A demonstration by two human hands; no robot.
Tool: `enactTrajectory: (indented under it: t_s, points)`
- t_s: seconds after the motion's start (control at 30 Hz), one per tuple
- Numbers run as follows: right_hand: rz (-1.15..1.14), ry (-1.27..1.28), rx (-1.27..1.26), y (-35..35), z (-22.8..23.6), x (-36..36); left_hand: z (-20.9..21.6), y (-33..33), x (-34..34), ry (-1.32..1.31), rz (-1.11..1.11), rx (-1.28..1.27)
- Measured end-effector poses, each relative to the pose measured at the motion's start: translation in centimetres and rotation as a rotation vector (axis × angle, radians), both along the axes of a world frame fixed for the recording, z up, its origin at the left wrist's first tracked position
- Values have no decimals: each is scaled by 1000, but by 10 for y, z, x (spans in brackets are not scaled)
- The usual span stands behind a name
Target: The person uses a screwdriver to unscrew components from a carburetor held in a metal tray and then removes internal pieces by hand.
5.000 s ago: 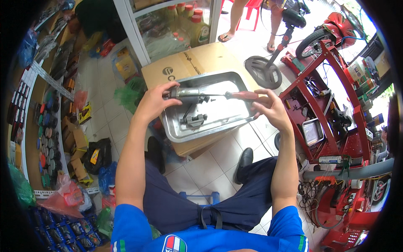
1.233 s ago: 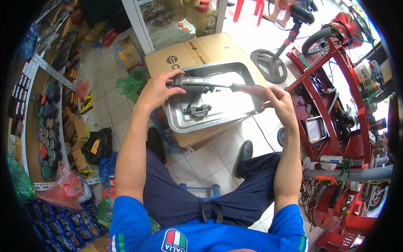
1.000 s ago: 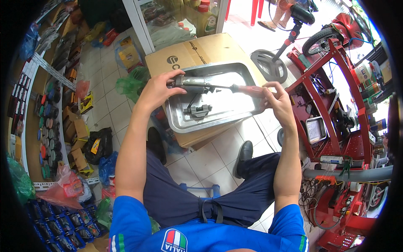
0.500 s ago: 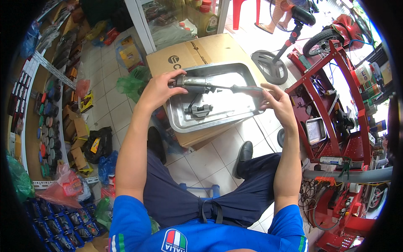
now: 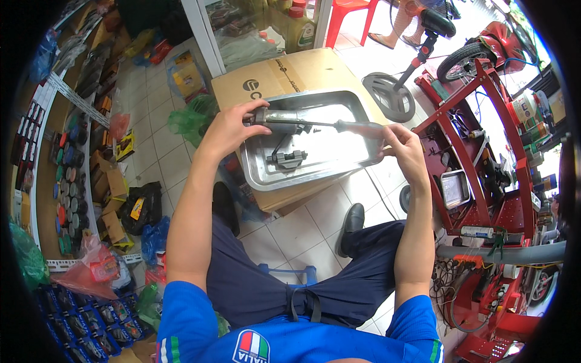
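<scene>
My left hand (image 5: 232,128) is closed on the left end of a cylindrical metal motor (image 5: 281,117), thumb below and fingers above. The motor lies level over the left part of a shiny metal tray (image 5: 315,181). My right hand (image 5: 400,145) pinches the handle end of a screwdriver (image 5: 358,127) at the tray's right rim. The screwdriver's shaft points left, its tip at the motor's right end; whether the tip sits on a screw is too small to tell. Below the motor, a small dark bracket-like part (image 5: 288,160) rests on the tray floor.
The tray stands on a cardboard box (image 5: 327,65). Behind it is a glass cabinet (image 5: 248,30) with bottles. Red metal workshop stands (image 5: 466,115) are at the right, beside a round fan base (image 5: 387,97). Shelves of parts (image 5: 72,175) line the left. Another person's legs (image 5: 402,30) show at the back.
My right hand has shifted slightly right along the screwdriver handle, its fingers drawn closer together. The left hand and the motor have barely moved.
</scene>
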State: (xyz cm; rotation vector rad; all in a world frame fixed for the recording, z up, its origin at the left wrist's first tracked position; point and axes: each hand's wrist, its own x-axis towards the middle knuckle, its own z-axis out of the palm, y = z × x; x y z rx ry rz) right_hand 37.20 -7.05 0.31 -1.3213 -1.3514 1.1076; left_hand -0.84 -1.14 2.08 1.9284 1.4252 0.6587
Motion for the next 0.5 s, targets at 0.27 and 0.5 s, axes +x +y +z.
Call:
enactTrajectory:
  t_s: [0.27,0.5]
  points:
    - [-17,-54,-55,-1,2,-4,-1,1,0,-5,-5,0]
    - [80,-34,-15,-4,8,2,-5,1,-2,-12,-1,21]
